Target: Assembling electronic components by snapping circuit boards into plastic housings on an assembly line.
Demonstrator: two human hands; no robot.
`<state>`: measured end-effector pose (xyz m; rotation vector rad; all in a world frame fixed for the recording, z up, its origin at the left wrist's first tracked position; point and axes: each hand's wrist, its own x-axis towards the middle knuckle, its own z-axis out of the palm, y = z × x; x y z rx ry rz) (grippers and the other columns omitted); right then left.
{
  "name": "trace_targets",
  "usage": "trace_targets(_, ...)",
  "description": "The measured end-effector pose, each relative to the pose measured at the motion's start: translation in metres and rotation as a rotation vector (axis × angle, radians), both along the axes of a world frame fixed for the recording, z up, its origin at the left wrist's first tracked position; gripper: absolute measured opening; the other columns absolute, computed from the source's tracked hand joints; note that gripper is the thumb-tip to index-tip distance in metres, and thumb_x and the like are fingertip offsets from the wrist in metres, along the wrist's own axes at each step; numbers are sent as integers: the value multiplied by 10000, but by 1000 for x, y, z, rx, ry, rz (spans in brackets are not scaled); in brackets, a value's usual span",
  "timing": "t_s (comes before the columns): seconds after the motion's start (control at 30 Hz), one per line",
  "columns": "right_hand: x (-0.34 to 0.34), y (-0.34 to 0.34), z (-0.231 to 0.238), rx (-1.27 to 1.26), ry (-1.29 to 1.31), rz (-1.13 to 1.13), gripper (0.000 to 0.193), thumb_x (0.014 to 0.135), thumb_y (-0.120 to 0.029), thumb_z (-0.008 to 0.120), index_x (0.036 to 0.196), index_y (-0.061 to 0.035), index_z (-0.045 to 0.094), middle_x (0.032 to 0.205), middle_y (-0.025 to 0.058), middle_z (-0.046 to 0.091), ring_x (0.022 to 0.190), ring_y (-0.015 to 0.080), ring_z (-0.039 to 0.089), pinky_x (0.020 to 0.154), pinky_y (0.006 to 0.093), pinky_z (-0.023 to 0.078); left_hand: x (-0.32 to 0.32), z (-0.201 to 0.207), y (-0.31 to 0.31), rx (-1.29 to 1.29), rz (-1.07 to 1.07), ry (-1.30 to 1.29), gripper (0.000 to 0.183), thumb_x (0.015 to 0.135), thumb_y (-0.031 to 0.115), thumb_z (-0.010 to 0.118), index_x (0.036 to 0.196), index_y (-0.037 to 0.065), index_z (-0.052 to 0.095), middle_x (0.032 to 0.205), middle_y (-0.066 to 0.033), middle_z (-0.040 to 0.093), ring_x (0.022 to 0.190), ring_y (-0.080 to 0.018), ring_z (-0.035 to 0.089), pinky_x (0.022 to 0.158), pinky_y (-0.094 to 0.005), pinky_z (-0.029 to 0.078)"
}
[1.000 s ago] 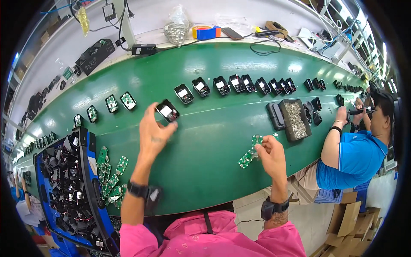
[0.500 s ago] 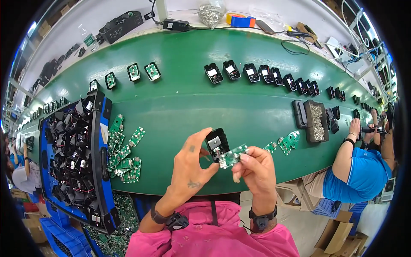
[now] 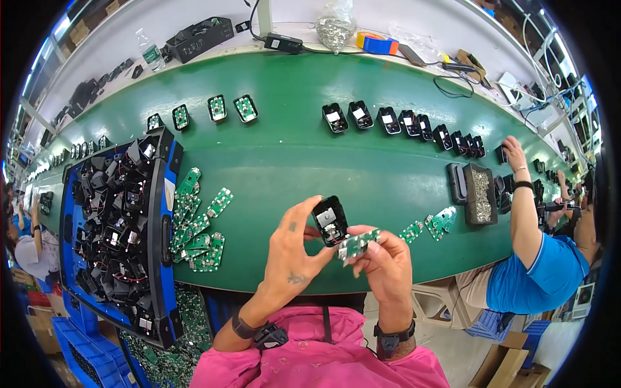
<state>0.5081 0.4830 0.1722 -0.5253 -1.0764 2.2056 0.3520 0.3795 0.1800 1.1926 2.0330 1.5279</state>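
Note:
My left hand (image 3: 293,244) grips a small black plastic housing (image 3: 330,220) between thumb and fingers, its hollow side facing up. A pale metal plate shows inside it. Just right of it, my right hand (image 3: 384,262) pinches a green circuit board (image 3: 358,244) with small white and silver parts. The board's left end sits close to the housing's lower right edge; whether they touch I cannot tell. Both hands are above the green table (image 3: 272,174). On the left lies a pile of loose green boards (image 3: 199,227), and two more boards (image 3: 440,224) lie to the right.
A blue-and-black crate (image 3: 164,252) full of black housings stands at the left. Several housings with boards (image 3: 245,108) and several without (image 3: 389,120) line the far side. A dark foam tray of small metal parts (image 3: 479,187) sits right, near a co-worker in blue (image 3: 537,275).
My right hand has tilted the board and shifted it slightly down and right, off the housing's lower end. The co-worker's arm has reached forward to the row of housings. The view has shifted slightly.

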Motion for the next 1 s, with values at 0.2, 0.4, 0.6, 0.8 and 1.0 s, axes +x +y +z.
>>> trace_targets(0.2, -14, -4, 1, 107, -90, 24, 89, 958, -3, 576, 979, 50, 644, 1018, 145, 703, 875, 191, 712, 763, 332, 634, 7, -8, -1, 47, -60, 137, 753, 675, 1, 764, 1379, 102, 513, 1273, -189, 547, 980, -362, 658, 801, -400, 581)
trace_targets(0.4, -28, -3, 26, 316, -70, -378, 140, 1001, -66, 538, 977, 29, 638, 882, 115, 690, 723, 185, 678, 586, 286, 581, 0, -9, -6, 1, -46, 80, 722, 691, 4, 740, 1373, 102, 524, 1269, -178, 548, 901, -308, 686, 805, -382, 586)
trace_targets(0.6, -10, 11, 7, -8, -151, -214, 220, 1023, -120, 533, 846, -3, 589, 659, 29, 544, 495, 105, 444, 467, 267, 320, -3, -8, -14, 16, -17, 33, 688, 719, 3, 737, 1369, 114, 539, 1280, -164, 544, 883, -266, 698, 799, -370, 594)
trace_targets(0.8, -20, -1, -8, -35, -267, 4, 207, 978, -114, 620, 804, -1, 619, 646, 30, 570, 491, 96, 471, 481, 248, 344, -3, -10, -14, 11, -17, 39, 714, 715, -22, 735, 1383, 117, 526, 1292, -162, 546, 896, -274, 700, 799, -365, 604)
trace_targets(1.0, -19, -7, -12, 14, -255, 7, 213, 983, -108, 609, 789, -20, 608, 662, 30, 574, 517, 88, 477, 481, 243, 343, -5, -13, -12, -31, -1, -18, 724, 693, 1, 760, 1377, 60, 531, 1166, -177, 656, 874, -268, 727, 791, -364, 611)
